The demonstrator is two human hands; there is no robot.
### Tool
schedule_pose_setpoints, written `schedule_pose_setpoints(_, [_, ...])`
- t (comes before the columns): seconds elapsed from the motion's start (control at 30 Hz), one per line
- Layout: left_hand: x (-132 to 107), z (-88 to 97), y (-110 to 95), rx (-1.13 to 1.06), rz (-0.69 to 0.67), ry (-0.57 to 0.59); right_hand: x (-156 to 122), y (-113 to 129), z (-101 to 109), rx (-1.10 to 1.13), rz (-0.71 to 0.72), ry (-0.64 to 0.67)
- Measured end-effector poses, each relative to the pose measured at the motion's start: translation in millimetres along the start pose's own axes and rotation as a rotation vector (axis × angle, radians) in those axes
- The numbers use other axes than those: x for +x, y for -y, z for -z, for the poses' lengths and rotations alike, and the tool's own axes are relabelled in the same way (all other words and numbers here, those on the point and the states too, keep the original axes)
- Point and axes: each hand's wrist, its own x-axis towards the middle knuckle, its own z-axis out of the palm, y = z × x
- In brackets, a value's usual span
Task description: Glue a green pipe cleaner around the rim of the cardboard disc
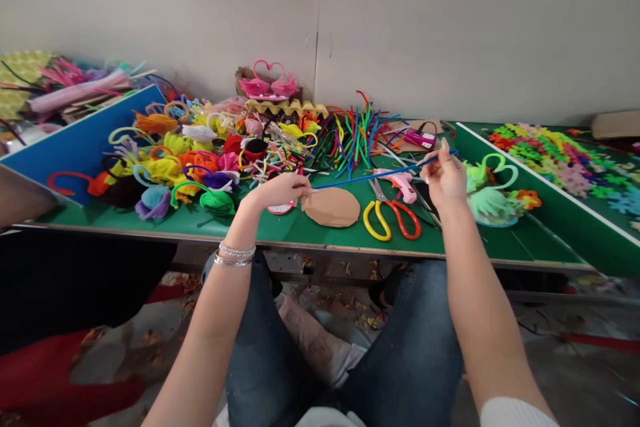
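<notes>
Near field: knees in blue jeans under the table edge; two bracelets (pixel 234 255) on the left wrist.

Left hand (pixel 283 190): closed, fingers pinched on one end of a blue pipe cleaner (pixel 370 175). Right hand (pixel 445 177): closed on the same stem close to its far end, a short tip sticking out past the fingers. The stem spans hand to hand just above the green table (pixel 300 232), nearly straight, rising slightly toward the right.

Handling, judged: very light, thin wire core under fuzzy pile. Should bend easily and keep a bend, and the pile gives good friction, so slip is unlikely. Best held by fingertip pinch at the ends or either side of an intended bend. Cut ends may be sharp.

Under the span: brown card oval (pixel 333 207), scissors (pixel 393 219) with one yellow and one red loop, pink glue gun (pixel 403 185) partly behind the right hand.

Further back: heap of finished pipe-cleaner figures (pixel 190 160), bundle of loose stems (pixel 357 133), pink swan pair (pixel 270 85), grey partition (pixel 450 40).

Unclear: the left fingertips are turned away, so the exact pinch point is hidden. A round object by the left hand is mostly covered, possibly a tape roll. The figures in the heap overlap too much to count.
</notes>
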Motion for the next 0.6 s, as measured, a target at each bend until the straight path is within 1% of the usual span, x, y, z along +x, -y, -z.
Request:
schedule_pose_setpoints(0.07, [-3,3.0,-4,-0.060,-0.067,0.023,2,-1,2,-0.008,0.024,-0.050])
schedule_pose_setpoints(0.13, [-6,5.6,-8,-0.147,-0.123,0.085,4,0,4,0.032,0.045,-0.085])
schedule_pose_setpoints(0.2, [-8,6.7,-10,-0.197,-0.148,0.106,4,1,6,0.088,0.051,-0.077])
schedule_pose_setpoints(0.3, [-7,4.9,-10,-0.191,-0.134,0.068,4,2,5,0.113,0.023,-0.068])
schedule_pose_setpoints(0.4, [-2,0.3,-4,-0.186,-0.085,0.101,2,1,1,0.068,0.015,-0.095])
schedule_pose_setpoints(0.5, [2,-4.0,2,-0.182,-0.099,0.143,0,-1,-3,0.013,0.025,-0.093])
schedule_pose_setpoints(0.6, [2,-6.9,8,-0.183,-0.104,0.139,0,-1,-4,-0.025,0.036,-0.063])
